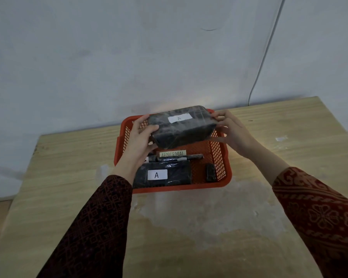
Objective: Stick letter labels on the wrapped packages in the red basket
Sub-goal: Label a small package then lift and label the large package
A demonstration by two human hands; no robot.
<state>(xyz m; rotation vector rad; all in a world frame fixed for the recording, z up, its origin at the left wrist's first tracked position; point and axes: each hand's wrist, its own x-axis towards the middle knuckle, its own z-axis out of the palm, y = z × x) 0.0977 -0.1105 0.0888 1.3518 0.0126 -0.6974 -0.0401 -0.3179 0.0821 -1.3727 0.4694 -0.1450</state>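
Observation:
A large black wrapped package (182,131) with a white "A" label (179,118) on top is held above the far half of the red basket (221,157). My left hand (142,137) grips its left end and my right hand (232,130) holds its right end. Inside the basket, near the front, lies a flat black package (175,177) bearing a white "A" label (157,174). Behind it lies a thin long wrapped package (189,157), and a small dark package (210,172) lies at the right. A green "ABNORMAL" tag (172,153) shows on the basket floor.
The basket stands on a light wooden table (72,173) pushed against a pale wall. A thin cable (263,57) runs down the wall at the right. Worn grey patches mark the tabletop in front of the basket.

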